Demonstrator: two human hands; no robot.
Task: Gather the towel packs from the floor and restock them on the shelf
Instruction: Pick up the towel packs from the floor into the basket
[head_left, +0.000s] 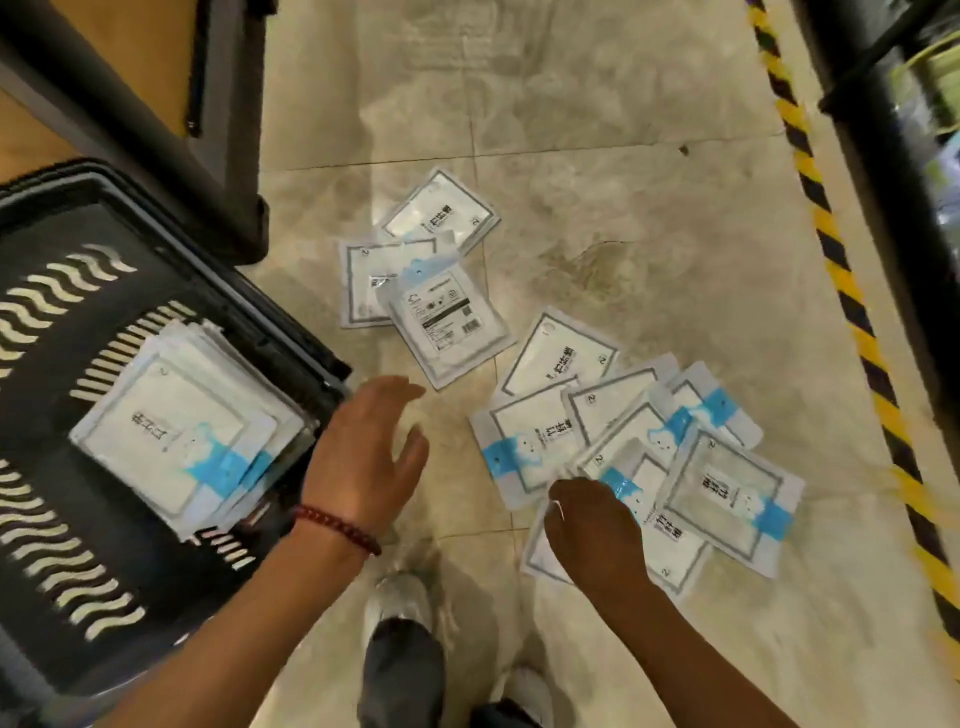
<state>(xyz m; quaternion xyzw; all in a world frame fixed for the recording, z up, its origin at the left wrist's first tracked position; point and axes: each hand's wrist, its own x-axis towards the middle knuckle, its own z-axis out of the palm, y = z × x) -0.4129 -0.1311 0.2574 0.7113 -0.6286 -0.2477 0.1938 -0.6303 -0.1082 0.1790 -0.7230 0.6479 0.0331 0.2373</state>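
While a stack of towel packs (176, 441) already lay in the black basket (62, 322) on the left, the sensible move was to sweep the loose ones together rather than lift them singly. Her left hand (363, 452) hovered spread and empty over bare floor (623, 182) beside the basket. To the right, the right hand (592, 530) curled down, fingertips on the overlapping packs (722, 488); whether it pinched one I couldn't tell.

Both arms are bare, with no sleeves. The left hand (363, 457) has a string of small dark red beads (337, 529) around the wrist. Below the beads are grey trousers (402, 675) and light grey shoes (397, 600).
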